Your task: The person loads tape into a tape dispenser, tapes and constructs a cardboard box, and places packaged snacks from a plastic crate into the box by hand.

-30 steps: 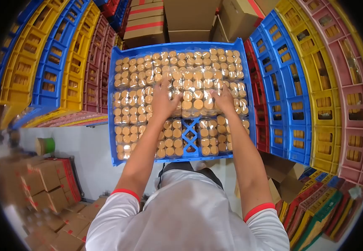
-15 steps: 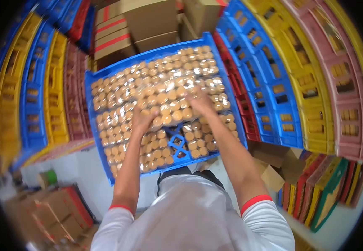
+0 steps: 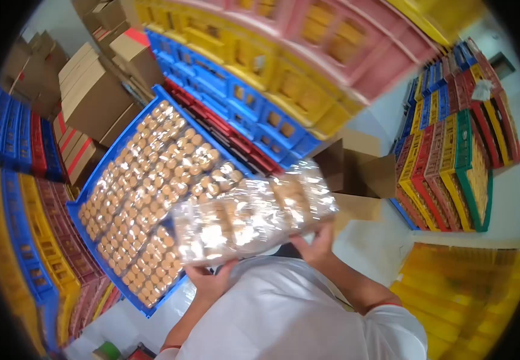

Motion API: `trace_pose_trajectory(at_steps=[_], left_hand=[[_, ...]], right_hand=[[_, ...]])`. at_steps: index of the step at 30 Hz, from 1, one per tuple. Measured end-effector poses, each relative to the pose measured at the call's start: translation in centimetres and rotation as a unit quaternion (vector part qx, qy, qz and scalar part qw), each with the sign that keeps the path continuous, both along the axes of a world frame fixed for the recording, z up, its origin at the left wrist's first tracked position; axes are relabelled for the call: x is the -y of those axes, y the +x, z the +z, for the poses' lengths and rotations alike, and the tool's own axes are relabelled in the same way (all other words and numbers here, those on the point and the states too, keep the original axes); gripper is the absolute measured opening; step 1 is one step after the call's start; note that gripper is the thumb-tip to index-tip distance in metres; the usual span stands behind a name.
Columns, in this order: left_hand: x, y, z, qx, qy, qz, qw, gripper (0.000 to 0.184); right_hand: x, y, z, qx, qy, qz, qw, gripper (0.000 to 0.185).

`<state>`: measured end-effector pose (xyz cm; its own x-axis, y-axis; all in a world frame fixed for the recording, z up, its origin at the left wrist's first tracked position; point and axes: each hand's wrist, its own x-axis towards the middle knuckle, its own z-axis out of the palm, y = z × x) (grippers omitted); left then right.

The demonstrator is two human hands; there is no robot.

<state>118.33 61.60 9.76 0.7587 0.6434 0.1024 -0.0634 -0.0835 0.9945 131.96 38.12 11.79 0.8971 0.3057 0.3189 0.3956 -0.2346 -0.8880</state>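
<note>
A long row of clear plastic packs of round tan items (image 3: 254, 216) is held up in front of the white shirt. My left hand (image 3: 211, 279) grips its lower left end, thumb and fingers at the near edge. At the right end, my right hand (image 3: 317, 241) is closed on the lower edge, its fingers partly hidden beneath the plastic. Behind and to the left lies a blue crate (image 3: 110, 155), tilted in view, filled with similar wrapped tan items (image 3: 146, 192).
Stacked yellow, blue and pink crates (image 3: 260, 66) rise just beyond the packs. An open cardboard box (image 3: 359, 168) stands at the right, with more crates (image 3: 446, 174) farther right. Cardboard boxes (image 3: 92, 90) are at upper left, and yellow sheeting (image 3: 464, 294) at lower right.
The packs have been lifted out of the blue crate, one hand at each end. The view has turned right, so the crate now appears at the left and slanted.
</note>
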Motion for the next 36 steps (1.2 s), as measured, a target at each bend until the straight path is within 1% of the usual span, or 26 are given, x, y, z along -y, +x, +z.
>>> trace_pose_trajectory(at_steps=[1, 2, 4, 5, 7, 9, 10, 12, 13, 15, 16, 17, 18, 19, 20, 22, 23, 25, 27, 28, 30, 31, 32, 34, 35, 36], left_hand=[[2.1, 1.3, 0.6, 0.057, 0.011, -0.084, 0.995, 0.088], [4.0, 3.2, 1.7, 0.056, 0.096, -0.149, 0.983, 0.085], [8.9, 8.5, 5.7, 0.034, 0.224, -0.243, 0.943, 0.091], [12.1, 11.6, 7.5, 0.013, 0.266, -0.272, 0.924, 0.100], [18.9, 16.7, 6.8, 0.026, 0.268, -0.287, 0.919, 0.098], [25.3, 22.1, 6.3, 0.059, 0.195, -0.289, 0.935, 0.090], [27.8, 24.6, 5.7, 0.061, 0.199, -0.294, 0.933, 0.090], [31.8, 28.6, 3.1, -0.020, 0.089, -0.300, 0.950, 0.083], [33.0, 30.3, 0.7, -0.021, 0.091, -0.302, 0.949, 0.083], [34.2, 33.3, -5.0, 0.003, -0.025, -0.288, 0.957, 0.082], [34.3, 33.9, -7.3, 0.002, -0.021, -0.291, 0.956, 0.082], [34.1, 34.1, -9.3, -0.026, -0.032, -0.265, 0.963, 0.081], [34.0, 34.1, -9.9, -0.055, -0.043, -0.238, 0.969, 0.080], [34.0, 34.1, -10.5, -0.061, -0.040, -0.240, 0.968, 0.080], [34.0, 34.1, -10.9, -0.106, 0.031, -0.215, 0.970, 0.077], [34.0, 34.5, -11.6, -0.158, 0.101, -0.187, 0.964, 0.076], [33.9, 35.4, -12.2, -0.191, 0.071, -0.212, 0.956, 0.076], [34.0, 36.6, -13.0, -0.220, 0.041, -0.227, 0.948, 0.077], [34.2, 37.3, -14.0, -0.370, 0.063, -0.240, 0.895, 0.085], [34.3, 37.4, -14.8, -0.373, 0.065, -0.239, 0.894, 0.085], [34.7, 37.4, -16.2, -0.379, 0.074, -0.215, 0.897, 0.095], [34.8, 37.3, -16.8, -0.383, 0.076, -0.219, 0.894, 0.095], [35.2, 37.1, -14.6, -0.375, 0.061, -0.204, 0.902, 0.096], [35.3, 37.3, -11.9, -0.362, 0.047, -0.187, 0.912, 0.097], [34.5, 37.3, -11.3, -0.369, 0.095, -0.229, 0.896, 0.095], [33.8, 36.5, -10.8, -0.383, 0.140, -0.270, 0.872, 0.094]], right_hand=[[3.5, -0.2, -0.8, -0.039, 0.060, -0.062, 0.995, 0.067], [6.7, 0.2, -0.8, -0.050, 0.108, -0.103, 0.988, 0.070], [13.0, 1.5, 0.0, -0.038, 0.192, -0.162, 0.967, 0.077], [17.1, 2.2, -0.3, -0.060, 0.172, -0.197, 0.963, 0.081], [23.6, 4.3, -0.5, -0.083, 0.156, -0.233, 0.956, 0.085], [27.7, 8.4, 0.4, -0.042, 0.182, -0.302, 0.935, 0.087], [29.1, 10.5, 0.3, -0.040, 0.187, -0.308, 0.932, 0.087], [31.7, 14.4, -0.9, 0.034, 0.146, -0.325, 0.934, 0.085], [32.8, 15.7, -2.7, 0.033, 0.148, -0.328, 0.933, 0.085], [34.2, 18.0, -6.5, 0.007, -0.057, -0.393, 0.918, 0.080], [34.2, 18.6, -6.9, 0.005, -0.053, -0.396, 0.917, 0.080], [33.6, 19.0, -7.2, -0.063, -0.033, -0.359, 0.931, 0.081], [33.3, 19.4, -7.8, -0.132, -0.013, -0.319, 0.938, 0.081], [33.4, 19.8, -9.1, -0.138, -0.009, -0.320, 0.937, 0.081], [33.3, 20.2, -11.0, -0.137, -0.025, -0.319, 0.938, 0.081], [33.7, 20.4, -12.8, -0.113, -0.059, -0.300, 0.945, 0.080], [33.8, 20.2, -13.1, -0.119, -0.060, -0.295, 0.946, 0.080], [33.7, 20.2, -13.3, -0.233, -0.090, -0.302, 0.920, 0.078], [34.3, 20.4, -15.4, -0.221, -0.064, -0.289, 0.929, 0.078], [34.5, 20.3, -16.9, -0.211, -0.037, -0.282, 0.935, 0.078], [34.5, 20.9, -16.6, -0.219, -0.033, -0.277, 0.935, 0.078], [34.7, 20.7, -16.3, -0.221, -0.032, -0.276, 0.935, 0.078], [34.9, 20.6, -15.7, -0.222, -0.031, -0.275, 0.935, 0.079], [34.6, 20.9, -13.1, -0.291, -0.047, -0.280, 0.914, 0.082], [34.6, 21.3, -12.4, -0.311, -0.051, -0.282, 0.906, 0.083], [34.8, 20.7, -12.4, -0.260, -0.073, -0.280, 0.921, 0.083]])
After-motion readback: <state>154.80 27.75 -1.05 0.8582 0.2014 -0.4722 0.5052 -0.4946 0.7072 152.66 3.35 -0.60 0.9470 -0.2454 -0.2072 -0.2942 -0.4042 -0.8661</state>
